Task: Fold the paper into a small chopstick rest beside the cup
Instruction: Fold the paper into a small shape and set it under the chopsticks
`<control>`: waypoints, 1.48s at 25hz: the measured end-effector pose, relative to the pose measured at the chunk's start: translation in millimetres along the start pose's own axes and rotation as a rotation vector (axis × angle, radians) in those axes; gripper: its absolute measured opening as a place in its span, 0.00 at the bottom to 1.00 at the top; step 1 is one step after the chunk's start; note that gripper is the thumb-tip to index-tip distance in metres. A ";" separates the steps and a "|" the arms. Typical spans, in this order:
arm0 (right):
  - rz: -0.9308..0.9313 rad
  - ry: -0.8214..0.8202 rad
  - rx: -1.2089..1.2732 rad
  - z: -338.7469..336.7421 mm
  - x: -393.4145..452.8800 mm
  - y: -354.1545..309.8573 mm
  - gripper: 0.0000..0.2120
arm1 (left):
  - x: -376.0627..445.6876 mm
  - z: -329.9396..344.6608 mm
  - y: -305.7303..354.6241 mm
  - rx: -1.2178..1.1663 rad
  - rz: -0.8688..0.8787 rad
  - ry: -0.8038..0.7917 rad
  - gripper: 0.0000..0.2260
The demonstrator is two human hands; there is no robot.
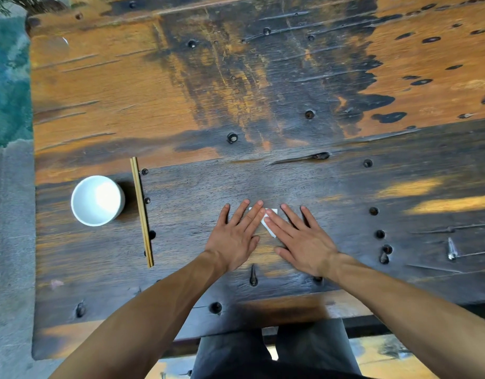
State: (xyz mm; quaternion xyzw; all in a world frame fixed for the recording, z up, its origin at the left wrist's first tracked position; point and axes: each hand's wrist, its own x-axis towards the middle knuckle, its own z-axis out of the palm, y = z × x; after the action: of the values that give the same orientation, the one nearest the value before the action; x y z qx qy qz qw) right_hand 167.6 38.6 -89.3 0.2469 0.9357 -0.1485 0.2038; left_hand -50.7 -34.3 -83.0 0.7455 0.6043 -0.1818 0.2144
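Both hands flattening the paper (270, 221) on the table (263, 105).
Left hand (234, 236) and right hand (301, 242) lie flat, unclenched, pinning it; light, limp, probably best lifted by an edge.

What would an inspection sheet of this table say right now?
Surface: worn wooden table, dark stains, knots and holes.
Job's things: white paper mostly hidden under both hands; white cup at left, looks empty; chopsticks lying just right of the cup.
Clutter: nothing seen.
Hands: left hand and right hand flat, pressing the paper.
Cables: nothing seen.
Surroundings: grey floor at left.
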 end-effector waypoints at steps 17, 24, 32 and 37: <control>0.446 0.016 0.376 -62.3 50.4 -3.5 0.17 | 1.0 -4.0 2.5 0.025 -0.005 -0.021 0.29; 0.534 -0.047 0.479 -67.4 59.2 -17.1 0.20 | 0.6 0.1 2.8 0.021 -0.007 0.016 0.30; 0.577 -0.151 0.553 -75.3 68.2 -14.7 0.13 | -1.2 -1.0 -0.4 0.015 0.016 0.055 0.29; 0.619 -0.066 0.561 -72.0 70.1 -30.4 0.15 | -1.8 0.9 -1.3 0.006 0.025 0.068 0.29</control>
State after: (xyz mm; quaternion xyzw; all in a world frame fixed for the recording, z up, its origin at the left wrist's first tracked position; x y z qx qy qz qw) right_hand 73.8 68.6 -52.9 0.5576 0.7333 -0.3374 0.1937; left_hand -52.4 -36.0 -83.0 0.7594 0.6015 -0.1554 0.1936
